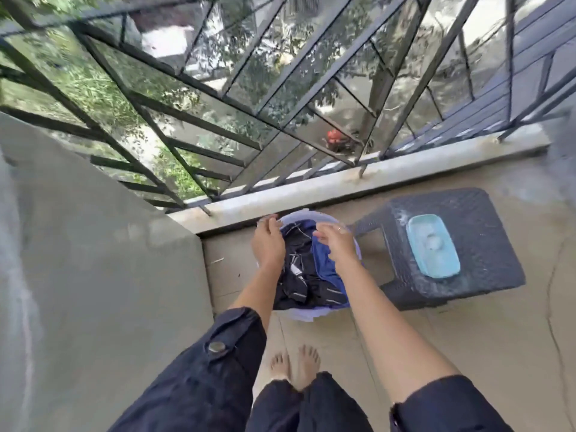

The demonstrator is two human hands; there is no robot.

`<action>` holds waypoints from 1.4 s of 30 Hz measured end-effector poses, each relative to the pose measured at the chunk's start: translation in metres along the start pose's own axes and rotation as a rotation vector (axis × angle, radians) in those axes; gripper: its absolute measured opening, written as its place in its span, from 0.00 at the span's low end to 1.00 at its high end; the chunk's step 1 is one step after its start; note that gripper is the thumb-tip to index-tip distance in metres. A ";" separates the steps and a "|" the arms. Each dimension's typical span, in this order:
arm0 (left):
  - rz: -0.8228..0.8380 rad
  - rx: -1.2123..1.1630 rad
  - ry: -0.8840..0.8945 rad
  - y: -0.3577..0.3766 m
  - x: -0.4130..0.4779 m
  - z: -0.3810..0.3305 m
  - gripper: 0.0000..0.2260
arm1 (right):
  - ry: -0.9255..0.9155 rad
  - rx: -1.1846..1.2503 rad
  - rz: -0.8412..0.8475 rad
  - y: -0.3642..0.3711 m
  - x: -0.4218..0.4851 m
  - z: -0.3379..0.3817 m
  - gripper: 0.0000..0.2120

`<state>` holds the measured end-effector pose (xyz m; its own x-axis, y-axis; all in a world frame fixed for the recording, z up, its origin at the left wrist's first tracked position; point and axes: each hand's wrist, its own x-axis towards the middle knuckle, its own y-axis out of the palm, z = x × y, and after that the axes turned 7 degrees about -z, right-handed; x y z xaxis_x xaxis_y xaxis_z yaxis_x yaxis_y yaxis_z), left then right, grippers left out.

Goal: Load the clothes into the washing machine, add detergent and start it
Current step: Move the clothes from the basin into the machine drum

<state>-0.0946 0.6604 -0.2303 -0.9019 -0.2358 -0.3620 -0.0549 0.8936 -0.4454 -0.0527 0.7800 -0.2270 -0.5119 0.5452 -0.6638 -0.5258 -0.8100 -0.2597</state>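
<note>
A pale lilac plastic basket [307, 313] stands on the balcony floor by the low kerb. Dark navy and black clothes [304, 282] with a blue garment [324, 257] fill it. My left hand [268, 243] reaches over the basket's left rim, fingers curled at the far edge; whether it grips the rim is unclear. My right hand [338, 241] hovers over the right side, fingertips pinched at the blue garment. No washing machine shows.
A dark woven-pattern plastic stool [486, 241] stands right of the basket, carrying a light blue lidded container [433, 246]. A grey wall [103, 275] closes the left side. Black metal railing [218, 98] runs along the kerb. My bare feet [296, 366] stand behind the basket.
</note>
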 end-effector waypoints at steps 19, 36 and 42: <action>0.296 0.358 -0.328 0.119 0.106 0.231 0.25 | 0.134 -0.249 0.088 0.108 0.165 -0.230 0.50; 0.182 0.128 -0.291 0.048 0.031 0.058 0.23 | 0.207 0.368 0.044 0.047 0.056 -0.087 0.12; 0.046 0.032 -0.181 0.009 -0.004 -0.033 0.24 | 0.151 0.350 0.087 0.028 0.007 -0.012 0.30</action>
<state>-0.1053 0.6818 -0.2061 -0.8109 -0.2623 -0.5230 0.0008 0.8934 -0.4493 -0.0625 0.7584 -0.2475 -0.4729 0.4191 -0.7751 -0.6981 -0.7149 0.0395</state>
